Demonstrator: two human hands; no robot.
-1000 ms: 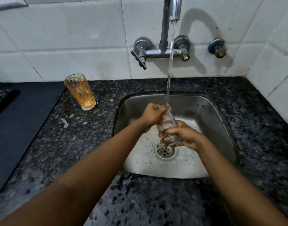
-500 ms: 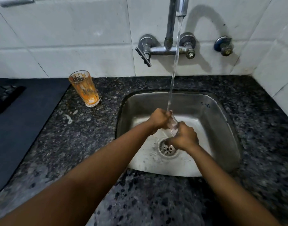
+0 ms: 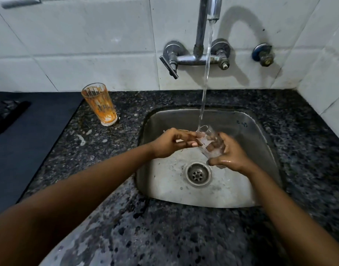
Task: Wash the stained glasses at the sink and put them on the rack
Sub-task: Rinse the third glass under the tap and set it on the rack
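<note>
A clear glass is held tilted over the steel sink, its mouth up and left under the running water. My right hand wraps its lower part from the right. My left hand touches its rim side with the fingertips. A second glass, smeared with orange stains, stands upright on the dark granite counter left of the sink. No rack is in view.
The wall tap runs a thin stream into the sink above the drain. A dark mat covers the counter at the left. A small valve sits on the tiled wall at the right.
My left hand has loosened from a closed grip at the glass's mouth to fingertips on its side. The glass shows more between the hands, and the view has shifted slightly.
</note>
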